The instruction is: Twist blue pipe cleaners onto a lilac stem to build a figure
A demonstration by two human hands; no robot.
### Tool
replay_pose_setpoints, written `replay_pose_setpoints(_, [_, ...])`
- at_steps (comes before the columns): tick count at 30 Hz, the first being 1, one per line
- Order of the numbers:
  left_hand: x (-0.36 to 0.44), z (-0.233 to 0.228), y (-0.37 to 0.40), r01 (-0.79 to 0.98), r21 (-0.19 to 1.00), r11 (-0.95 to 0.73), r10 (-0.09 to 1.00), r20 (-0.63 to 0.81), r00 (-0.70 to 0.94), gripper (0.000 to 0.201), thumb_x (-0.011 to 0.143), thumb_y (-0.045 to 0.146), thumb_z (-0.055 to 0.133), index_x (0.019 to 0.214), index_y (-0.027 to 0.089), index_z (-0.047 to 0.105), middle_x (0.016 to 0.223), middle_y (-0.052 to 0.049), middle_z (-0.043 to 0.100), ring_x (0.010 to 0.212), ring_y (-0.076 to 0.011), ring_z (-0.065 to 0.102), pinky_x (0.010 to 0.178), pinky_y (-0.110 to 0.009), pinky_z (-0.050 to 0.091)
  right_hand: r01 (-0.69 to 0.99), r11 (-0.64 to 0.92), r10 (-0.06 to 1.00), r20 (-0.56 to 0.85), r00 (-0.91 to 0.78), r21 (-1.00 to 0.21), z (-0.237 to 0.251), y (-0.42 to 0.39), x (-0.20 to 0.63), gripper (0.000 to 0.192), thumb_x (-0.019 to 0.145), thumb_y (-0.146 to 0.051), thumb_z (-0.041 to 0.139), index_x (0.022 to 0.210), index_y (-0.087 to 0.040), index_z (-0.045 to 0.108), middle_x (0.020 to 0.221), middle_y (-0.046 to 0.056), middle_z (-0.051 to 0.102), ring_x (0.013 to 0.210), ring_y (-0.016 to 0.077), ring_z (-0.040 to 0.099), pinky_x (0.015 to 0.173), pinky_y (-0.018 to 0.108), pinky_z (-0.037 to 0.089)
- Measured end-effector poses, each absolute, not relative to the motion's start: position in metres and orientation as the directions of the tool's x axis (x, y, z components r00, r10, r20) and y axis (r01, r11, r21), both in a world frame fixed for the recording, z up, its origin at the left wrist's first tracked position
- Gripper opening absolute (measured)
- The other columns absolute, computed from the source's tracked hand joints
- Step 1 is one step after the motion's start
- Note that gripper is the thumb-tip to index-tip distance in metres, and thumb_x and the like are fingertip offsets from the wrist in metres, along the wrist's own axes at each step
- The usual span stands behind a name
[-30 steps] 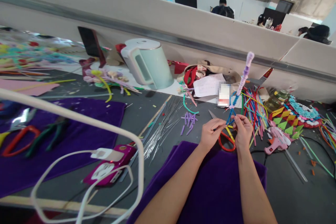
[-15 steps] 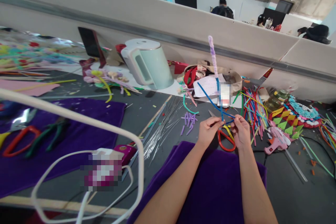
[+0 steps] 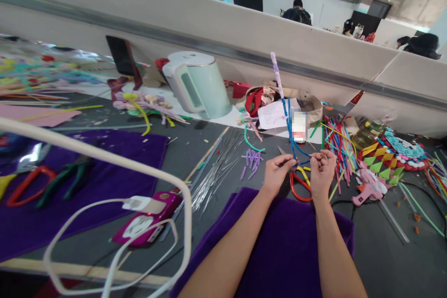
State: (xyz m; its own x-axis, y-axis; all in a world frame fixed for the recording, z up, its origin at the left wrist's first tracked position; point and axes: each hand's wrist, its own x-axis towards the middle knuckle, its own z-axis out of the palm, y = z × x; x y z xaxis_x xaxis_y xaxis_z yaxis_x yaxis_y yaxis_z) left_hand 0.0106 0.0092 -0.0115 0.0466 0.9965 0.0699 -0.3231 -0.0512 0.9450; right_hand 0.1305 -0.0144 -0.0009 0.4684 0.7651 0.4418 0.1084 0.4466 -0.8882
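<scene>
I see a fuzzy pipe-cleaner stem point(image 3: 283, 102), blue below and lilac at the tip, standing nearly upright above the tabletop point(image 3: 209, 149), pinched at its base between both hands. My left hand point(image 3: 277, 173) closes thumb and fingers on the lower end; my right hand point(image 3: 321, 172) is closed on the blue strands just beside it. Red-handled scissors point(image 3: 300, 186) lie directly under the hands, at the far edge of a purple velvet cloth point(image 3: 289, 251). Behind, an open bag point(image 3: 279, 102) holds red straps and paper. Short lilac offcuts point(image 3: 251, 158) and thin steel wires point(image 3: 218, 167) lie to the left, a bundle of coloured pipe cleaners point(image 3: 337, 144) to the right. A pale green kettle point(image 3: 195, 84) stands near the wall. Open grey surface shows right of the cloth.
</scene>
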Motion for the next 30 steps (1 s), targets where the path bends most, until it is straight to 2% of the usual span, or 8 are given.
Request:
replay_pose_setpoints(3, [0.0106, -0.0088, 0.0082, -0.295, 0.953, -0.076, 0.996, 0.087, 0.025, 0.02, 0.065, 0.031, 0.073, 0.073, 0.013, 0.071, 0.072, -0.005, 0.07, 0.066, -0.0169, 0.063, 0.065, -0.029, 0.053, 0.358, 0.434, 0.721, 0.557, 0.412, -0.827, -0.0022, -0.0166, 0.1301, 0.011, 0.086, -0.026, 0.048, 0.095, -0.02, 0.052, 0.086, 0.003, 0.057, 0.078, 0.0135, 0.057, 0.07, 0.027, 0.046])
replay_pose_setpoints(5, [0.0106, -0.0078, 0.0078, -0.251, 0.961, -0.112, 0.993, 0.116, 0.002, 0.019, 0.065, 0.031, 0.073, 0.072, 0.014, 0.071, 0.07, -0.004, 0.069, 0.064, -0.0161, 0.063, 0.064, -0.029, 0.053, 0.472, 0.406, 0.731, 0.588, 0.347, -0.783, -0.0022, -0.0179, 0.1307, 0.014, 0.087, -0.024, 0.046, 0.095, -0.019, 0.056, 0.088, 0.004, 0.057, 0.077, 0.0134, 0.055, 0.069, 0.027, 0.045])
replay_pose_setpoints(8, [0.011, -0.009, 0.008, -0.192, 0.969, -0.155, 0.988, 0.155, -0.013, 0.017, 0.065, 0.03, 0.072, 0.072, 0.014, 0.071, 0.071, -0.004, 0.069, 0.062, -0.0153, 0.062, 0.063, -0.027, 0.052, 0.539, 0.37, 0.767, 0.576, 0.283, -0.757, -0.0012, -0.0188, 0.1309, 0.019, 0.086, -0.024, 0.048, 0.102, -0.02, 0.059, 0.09, 0.004, 0.055, 0.068, 0.0113, 0.052, 0.062, 0.025, 0.045])
replay_pose_setpoints(10, [0.0115, -0.0106, 0.0084, -0.177, 0.97, -0.165, 0.986, 0.166, -0.01, 0.017, 0.065, 0.03, 0.072, 0.072, 0.014, 0.071, 0.072, -0.004, 0.069, 0.062, -0.0149, 0.061, 0.063, -0.027, 0.052, 0.551, 0.352, 0.776, 0.565, 0.28, -0.757, -0.0009, -0.0188, 0.1301, 0.017, 0.085, -0.025, 0.051, 0.097, -0.02, 0.061, 0.09, 0.004, 0.052, 0.064, 0.0101, 0.05, 0.057, 0.023, 0.044])
replay_pose_setpoints(16, [0.0126, -0.0099, 0.0079, -0.219, 0.968, -0.12, 0.993, 0.119, -0.021, 0.02, 0.065, 0.031, 0.072, 0.074, 0.014, 0.071, 0.071, -0.004, 0.07, 0.062, -0.0161, 0.062, 0.064, -0.029, 0.053, 0.537, 0.331, 0.709, 0.58, 0.401, -0.776, -0.0032, -0.0178, 0.1276, 0.012, 0.08, -0.03, 0.059, 0.079, -0.018, 0.059, 0.112, 0.009, 0.044, 0.08, 0.0123, 0.053, 0.062, 0.025, 0.048])
replay_pose_setpoints(20, [0.0138, -0.0078, 0.0066, -0.247, 0.964, -0.095, 0.995, 0.092, -0.024, 0.02, 0.064, 0.031, 0.073, 0.075, 0.014, 0.071, 0.072, -0.005, 0.07, 0.065, -0.0174, 0.064, 0.066, -0.031, 0.054, 0.495, 0.32, 0.657, 0.566, 0.498, -0.808, -0.0044, -0.0172, 0.1291, 0.017, 0.083, -0.033, 0.055, 0.077, -0.017, 0.06, 0.106, 0.009, 0.05, 0.089, 0.0158, 0.056, 0.065, 0.027, 0.05])
replay_pose_setpoints(26, [0.0135, -0.0097, 0.0077, -0.213, 0.966, -0.148, 0.989, 0.141, -0.046, 0.018, 0.065, 0.031, 0.072, 0.073, 0.015, 0.071, 0.072, -0.004, 0.07, 0.065, -0.0167, 0.063, 0.064, -0.029, 0.054, 0.247, 0.3, 0.696, 0.388, 0.603, -0.921, -0.0047, -0.0133, 0.1303, 0.027, 0.084, -0.04, 0.051, 0.085, -0.015, 0.06, 0.084, 0.007, 0.062, 0.069, 0.0148, 0.061, 0.056, 0.026, 0.052])
replay_pose_setpoints(30, [0.0138, -0.0114, 0.0075, -0.191, 0.968, -0.162, 0.987, 0.156, -0.046, 0.018, 0.067, 0.03, 0.071, 0.075, 0.015, 0.072, 0.074, -0.005, 0.07, 0.065, -0.0162, 0.063, 0.065, -0.028, 0.053, 0.151, 0.266, 0.713, 0.299, 0.634, -0.952, -0.0052, -0.0103, 0.1322, 0.028, 0.084, -0.042, 0.05, 0.084, -0.015, 0.057, 0.083, 0.008, 0.067, 0.062, 0.0142, 0.062, 0.05, 0.024, 0.051])
